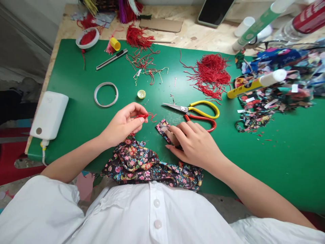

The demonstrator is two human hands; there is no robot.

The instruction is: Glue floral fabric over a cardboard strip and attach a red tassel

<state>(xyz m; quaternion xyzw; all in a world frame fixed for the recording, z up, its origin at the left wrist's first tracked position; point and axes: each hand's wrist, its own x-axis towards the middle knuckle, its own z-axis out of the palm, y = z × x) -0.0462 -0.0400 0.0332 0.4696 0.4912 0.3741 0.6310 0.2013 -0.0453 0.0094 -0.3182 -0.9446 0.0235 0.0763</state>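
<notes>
The left hand (124,123) pinches a bit of red thread (145,116) between thumb and fingertips, just above the green worktop (76,84), and the right hand (193,142) lies flat with its fingers pressing a small folded piece of flowery cloth (162,127) down on the worktop, so it grips nothing. More of the flowery cloth (142,166) hangs over the near edge by the white shirt (152,217). Scissors (195,110) with yellow and red handles lie just past the right hand, a heap of red thread (212,71) sits farther back, and a white ring (106,94) lies to the left
</notes>
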